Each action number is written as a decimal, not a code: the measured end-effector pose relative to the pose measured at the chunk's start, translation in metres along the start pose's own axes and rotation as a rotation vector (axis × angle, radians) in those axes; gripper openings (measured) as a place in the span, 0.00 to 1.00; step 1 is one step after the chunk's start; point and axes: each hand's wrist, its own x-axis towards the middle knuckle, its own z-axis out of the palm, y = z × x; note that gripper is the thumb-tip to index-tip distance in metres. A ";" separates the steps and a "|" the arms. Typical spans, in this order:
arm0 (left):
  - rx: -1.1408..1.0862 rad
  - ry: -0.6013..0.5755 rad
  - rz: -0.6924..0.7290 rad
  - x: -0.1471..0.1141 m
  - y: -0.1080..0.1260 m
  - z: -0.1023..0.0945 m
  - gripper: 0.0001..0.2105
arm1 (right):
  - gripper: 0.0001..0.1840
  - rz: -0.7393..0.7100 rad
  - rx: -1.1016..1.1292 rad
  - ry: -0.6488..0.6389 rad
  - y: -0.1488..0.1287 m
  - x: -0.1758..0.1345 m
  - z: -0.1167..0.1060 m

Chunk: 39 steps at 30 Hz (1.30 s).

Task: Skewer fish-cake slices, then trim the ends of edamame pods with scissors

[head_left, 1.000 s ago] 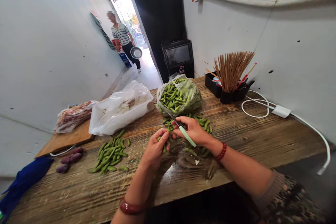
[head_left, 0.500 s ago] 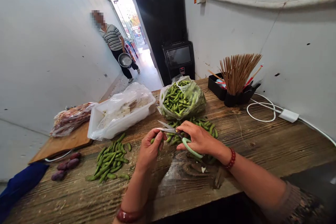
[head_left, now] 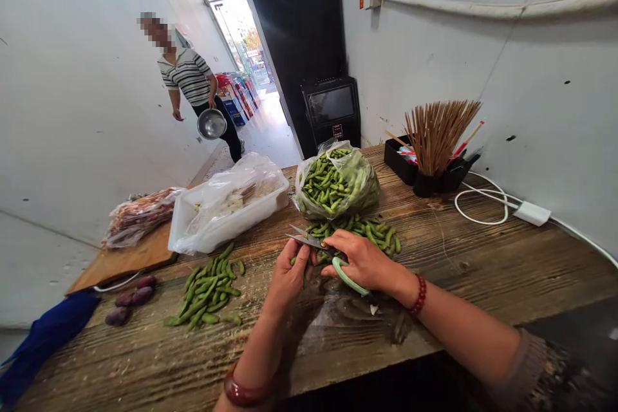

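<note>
My right hand (head_left: 360, 259) grips green-handled scissors (head_left: 348, 278), whose blades point left and stand a little apart. The blade tips reach my left hand (head_left: 288, 273), which is closed in a pinch on an edamame pod (head_left: 293, 261), mostly hidden by the fingers. Behind my hands lies a loose heap of edamame pods (head_left: 381, 235) in front of a clear plastic bag (head_left: 369, 187) full of more pods. Another pile of edamame pods (head_left: 210, 290) rests on the wooden table (head_left: 463, 283) left of my left hand.
A white plastic tub (head_left: 226, 222) with a bag in it stands at the back left, beside bagged food (head_left: 140, 215) on a cutting board (head_left: 116, 270). Purple-red oval items (head_left: 135, 296) lie near a blue cloth (head_left: 53, 341). Skewers (head_left: 437, 141) stand at right. A person (head_left: 190, 84) carries a metal bowl (head_left: 211, 123).
The person with the bowl has walked nearer. The scissor blades have shifted slightly at my left hand, and both hands stay close together. The view has turned slightly.
</note>
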 end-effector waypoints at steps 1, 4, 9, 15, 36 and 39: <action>0.011 0.005 0.000 0.000 -0.001 0.000 0.12 | 0.19 -0.003 -0.016 -0.011 0.001 0.000 0.000; 0.057 0.014 -0.004 0.001 -0.001 0.001 0.12 | 0.17 -0.004 -0.063 -0.039 0.006 0.000 -0.002; 0.063 0.068 -0.017 0.000 0.000 -0.001 0.13 | 0.19 0.031 -0.091 -0.011 0.013 0.001 -0.004; 0.073 0.150 -0.011 0.002 0.000 -0.014 0.19 | 0.22 0.062 -0.079 0.080 0.018 0.003 -0.003; 1.668 0.269 -0.135 -0.009 -0.010 -0.156 0.34 | 0.21 0.093 -0.095 0.119 0.022 0.001 -0.004; 1.690 0.211 -0.208 -0.007 -0.020 -0.164 0.34 | 0.22 0.089 -0.107 0.105 0.021 0.002 -0.003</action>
